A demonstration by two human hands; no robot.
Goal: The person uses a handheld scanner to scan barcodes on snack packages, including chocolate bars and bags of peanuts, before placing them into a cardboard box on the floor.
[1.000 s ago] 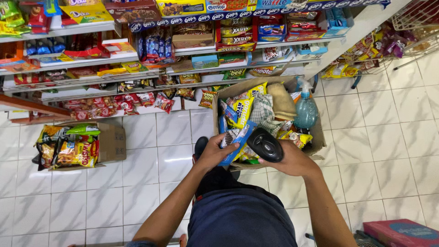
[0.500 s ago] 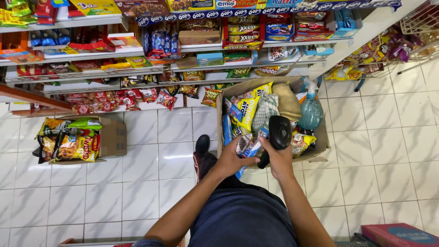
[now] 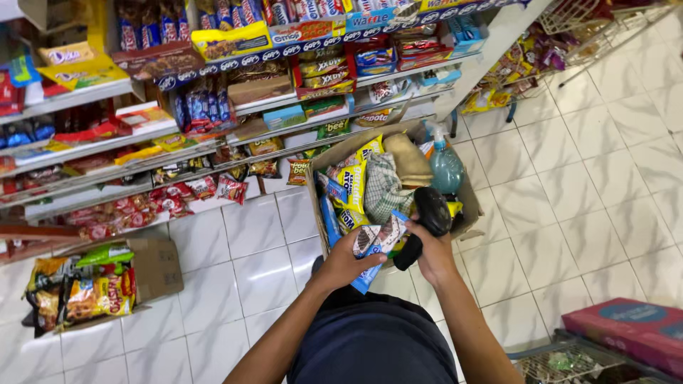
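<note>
A black handheld scanner (image 3: pixel 425 222) is held upright against a blue-and-white snack packet (image 3: pixel 376 245), above the open cardboard box (image 3: pixel 466 195).

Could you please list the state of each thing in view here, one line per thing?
Left hand: shut on the snack packets.
Snack packets: held up over the box.
Right hand: shut on the black scanner.
Black scanner: held, head near the packets.
Cardboard box: open, full of goods.
Spray bottle: upright in the box.
Second box: open, holding snack bags.
</note>
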